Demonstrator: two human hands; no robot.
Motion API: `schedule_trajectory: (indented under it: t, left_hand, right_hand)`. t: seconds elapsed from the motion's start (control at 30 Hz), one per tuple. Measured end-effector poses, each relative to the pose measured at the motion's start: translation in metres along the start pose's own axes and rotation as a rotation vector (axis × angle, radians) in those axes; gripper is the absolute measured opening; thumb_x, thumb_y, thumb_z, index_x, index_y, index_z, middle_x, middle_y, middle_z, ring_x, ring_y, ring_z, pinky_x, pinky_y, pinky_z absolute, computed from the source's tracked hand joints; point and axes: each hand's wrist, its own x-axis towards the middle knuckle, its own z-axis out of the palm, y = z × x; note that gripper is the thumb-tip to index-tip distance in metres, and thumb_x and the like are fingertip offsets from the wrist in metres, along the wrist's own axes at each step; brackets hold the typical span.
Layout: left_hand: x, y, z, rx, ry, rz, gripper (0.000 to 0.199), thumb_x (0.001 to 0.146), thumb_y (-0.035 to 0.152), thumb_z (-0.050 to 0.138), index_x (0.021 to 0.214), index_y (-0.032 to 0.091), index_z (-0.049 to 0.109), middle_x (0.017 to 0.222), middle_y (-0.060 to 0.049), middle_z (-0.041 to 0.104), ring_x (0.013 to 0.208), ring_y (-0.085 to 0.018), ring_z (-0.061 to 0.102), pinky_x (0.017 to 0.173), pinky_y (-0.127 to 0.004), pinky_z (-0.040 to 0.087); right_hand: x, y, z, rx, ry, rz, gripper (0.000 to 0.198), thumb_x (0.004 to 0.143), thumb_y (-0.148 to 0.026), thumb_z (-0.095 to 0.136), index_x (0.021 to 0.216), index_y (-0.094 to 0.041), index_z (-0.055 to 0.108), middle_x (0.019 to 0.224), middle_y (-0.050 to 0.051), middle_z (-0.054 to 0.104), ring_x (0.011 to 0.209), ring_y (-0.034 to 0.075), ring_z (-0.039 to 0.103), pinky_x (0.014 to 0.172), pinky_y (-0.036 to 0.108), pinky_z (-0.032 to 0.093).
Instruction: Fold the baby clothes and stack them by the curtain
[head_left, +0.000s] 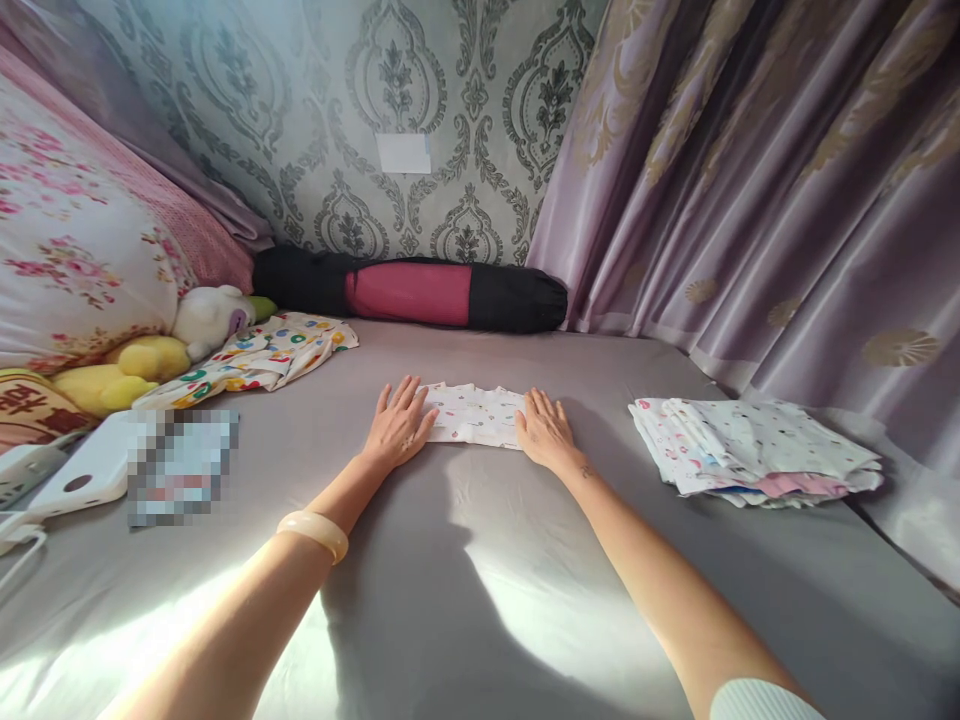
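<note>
From the head camera we look down our own two arms, stretched out over the grey bed [480, 600]. Our left hand [397, 425] lies flat, fingers [409, 395] together and straight, pressing the left end of a small folded printed cloth [474, 413]. Our right hand [546, 430] does the same at the right end, fingers [541, 405] flat and only slightly spread, gripping nothing, just palms down on fabric. The cloth sits mid-bed, toward the far edge under the patterned wall [420, 110], and its long axis runs left to right, straight across between our hands. Both hands are equally near: each covers one short end, and the bare middle of the cloth shows between them. A pale bangle [313, 532] rides our left wrist.

Off toward the right edge, by the purple curtain [750, 200], a stack of folded cloths [750, 450] waits, well apart from our right hand. Toward the left edge lie a loose printed garment [262, 362], a yellow-and-white soft toy [165, 345] and a floral pillow [67, 250]. A black-and-red roll [412, 290] rests along the far edge against the wall.
</note>
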Motion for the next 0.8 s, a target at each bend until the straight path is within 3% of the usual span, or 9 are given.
schedule_trajectory:
  t: [0.13, 0.37, 0.5, 0.8]
  left_hand:
    - [-0.001, 0.002, 0.001, 0.008, -0.018, 0.108, 0.057, 0.100, 0.046, 0.024, 0.142, 0.015, 0.047, 0.156, -0.014, 0.033, 0.147, -0.029, 0.020, 0.119, -0.053, 0.008]
    - [0.006, -0.005, 0.006, -0.060, -0.222, -0.014, 0.063, 0.097, 0.056, 0.021, 0.141, 0.018, 0.048, 0.153, -0.018, 0.037, 0.144, -0.034, 0.027, 0.114, -0.055, 0.022]
    - [0.007, -0.006, 0.006, -0.106, -0.202, -0.026, 0.060, 0.097, 0.056, 0.021, 0.139, 0.024, 0.050, 0.152, -0.014, 0.039, 0.144, -0.032, 0.028, 0.112, -0.053, 0.025]
    - [0.003, -0.004, 0.007, -0.095, -0.111, -0.001, 0.053, 0.097, 0.052, 0.031, 0.135, 0.024, 0.054, 0.149, -0.013, 0.044, 0.143, -0.032, 0.030, 0.114, -0.055, 0.022]
  right_hand:
    - [0.007, -0.013, 0.004, 0.039, 0.022, -0.090, 0.062, 0.100, -0.038, 0.017, 0.152, -0.004, 0.027, 0.160, 0.013, 0.020, 0.148, 0.024, 0.016, 0.120, 0.039, 0.011]
    - [0.014, -0.011, 0.024, 0.045, 0.027, -0.057, 0.063, 0.100, -0.038, 0.019, 0.151, -0.003, 0.027, 0.159, 0.014, 0.023, 0.148, 0.024, 0.016, 0.120, 0.038, 0.013]
    - [0.016, -0.010, 0.028, 0.038, 0.040, -0.061, 0.063, 0.100, -0.038, 0.020, 0.151, -0.004, 0.028, 0.159, 0.014, 0.024, 0.148, 0.024, 0.016, 0.120, 0.038, 0.014]
    - [0.016, -0.014, 0.020, 0.008, -0.008, -0.046, 0.063, 0.100, -0.038, 0.020, 0.151, -0.003, 0.028, 0.159, 0.015, 0.024, 0.148, 0.025, 0.017, 0.120, 0.040, 0.014]
